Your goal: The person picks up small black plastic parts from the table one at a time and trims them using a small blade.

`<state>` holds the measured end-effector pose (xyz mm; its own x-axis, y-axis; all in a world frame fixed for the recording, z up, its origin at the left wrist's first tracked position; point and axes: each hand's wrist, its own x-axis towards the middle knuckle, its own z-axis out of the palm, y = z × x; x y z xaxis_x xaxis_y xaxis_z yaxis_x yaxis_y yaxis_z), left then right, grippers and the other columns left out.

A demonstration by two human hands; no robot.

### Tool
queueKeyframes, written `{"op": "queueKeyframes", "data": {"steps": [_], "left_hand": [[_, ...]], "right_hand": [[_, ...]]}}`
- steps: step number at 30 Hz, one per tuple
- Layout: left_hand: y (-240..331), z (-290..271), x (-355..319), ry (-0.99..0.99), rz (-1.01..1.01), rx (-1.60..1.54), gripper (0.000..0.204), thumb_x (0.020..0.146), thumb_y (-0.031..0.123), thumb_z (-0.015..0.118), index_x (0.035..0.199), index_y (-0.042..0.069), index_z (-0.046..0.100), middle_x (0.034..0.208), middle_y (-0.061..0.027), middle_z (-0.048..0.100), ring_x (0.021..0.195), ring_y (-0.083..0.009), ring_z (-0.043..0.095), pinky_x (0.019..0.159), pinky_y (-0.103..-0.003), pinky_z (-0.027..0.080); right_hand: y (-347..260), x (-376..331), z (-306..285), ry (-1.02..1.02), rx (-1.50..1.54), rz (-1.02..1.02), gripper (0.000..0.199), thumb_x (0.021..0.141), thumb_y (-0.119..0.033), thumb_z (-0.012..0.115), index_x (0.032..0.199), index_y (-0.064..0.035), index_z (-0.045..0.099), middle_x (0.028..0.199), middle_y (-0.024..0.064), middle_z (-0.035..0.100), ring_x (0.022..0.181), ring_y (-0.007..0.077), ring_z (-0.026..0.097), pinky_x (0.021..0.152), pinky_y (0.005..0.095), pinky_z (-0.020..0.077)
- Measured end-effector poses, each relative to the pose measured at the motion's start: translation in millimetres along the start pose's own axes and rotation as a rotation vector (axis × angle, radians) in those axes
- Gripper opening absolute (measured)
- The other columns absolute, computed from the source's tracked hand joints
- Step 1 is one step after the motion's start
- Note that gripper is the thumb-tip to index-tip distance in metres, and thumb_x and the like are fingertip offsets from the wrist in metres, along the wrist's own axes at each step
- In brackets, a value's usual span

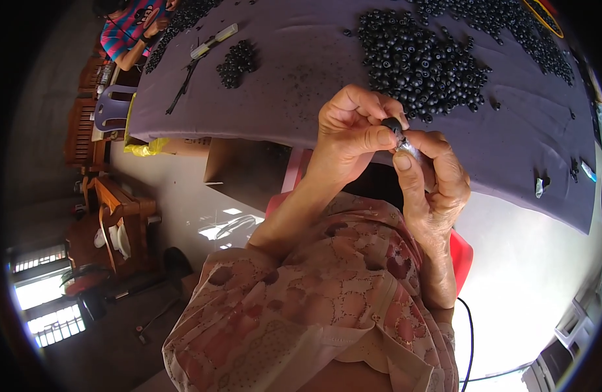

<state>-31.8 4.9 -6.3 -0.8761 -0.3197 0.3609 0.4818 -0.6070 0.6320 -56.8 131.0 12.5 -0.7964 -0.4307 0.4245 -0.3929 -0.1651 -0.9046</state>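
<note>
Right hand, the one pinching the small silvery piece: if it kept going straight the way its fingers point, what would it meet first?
Probably the small black bead pinched in the left hand; the right hand points up at it, almost touching.

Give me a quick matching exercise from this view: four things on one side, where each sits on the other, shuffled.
Things:
1. small black round part
2. large pile of black parts
3. small cluster of black parts
4. co-worker's hand

Places:
A. far left corner of the purple table cloth
B. pinched between the left hand and right hand
C. on the cloth just beyond the hands
D. on the cloth, left of the big pile

Pairs: 1-B, 2-C, 3-D, 4-A
</note>
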Motion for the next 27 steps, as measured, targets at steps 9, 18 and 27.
{"op": "queueKeyframes", "data": {"steps": [9,18,27], "left_hand": [[1.0,5.2,-1.1,-0.001,0.014,0.044,0.024,0.066,-0.009,0.063,0.080,0.006,0.049,0.077,-0.0123,0.055,0.073,-0.0161,0.054,0.061,-0.025,0.045],[-0.1,5.6,-0.9,-0.002,0.035,0.058,0.023,0.068,-0.008,0.062,0.080,0.006,0.048,0.079,-0.0131,0.055,0.071,-0.0148,0.053,0.061,-0.024,0.045],[-2.2,2.0,1.0,-0.017,0.055,0.090,0.023,0.067,-0.009,0.062,0.079,0.005,0.049,0.080,-0.0134,0.055,0.071,-0.0151,0.054,0.062,-0.024,0.046]], "right_hand": [[1.7,-0.9,2.2,0.047,0.000,-0.081,0.014,0.072,0.001,0.061,0.085,0.0029,0.056,0.073,0.0096,0.057,0.060,0.0146,0.053,0.056,0.0215,0.0422],[1.6,-1.3,1.8,0.038,0.006,-0.060,0.013,0.075,0.002,0.058,0.087,0.0026,0.055,0.075,0.0063,0.056,0.063,0.0089,0.050,0.058,0.0176,0.0399],[-0.1,0.9,2.5,0.036,0.033,0.012,0.011,0.078,0.000,0.056,0.089,0.0023,0.055,0.077,0.0025,0.055,0.065,0.0036,0.044,0.059,0.0144,0.0357]]}}
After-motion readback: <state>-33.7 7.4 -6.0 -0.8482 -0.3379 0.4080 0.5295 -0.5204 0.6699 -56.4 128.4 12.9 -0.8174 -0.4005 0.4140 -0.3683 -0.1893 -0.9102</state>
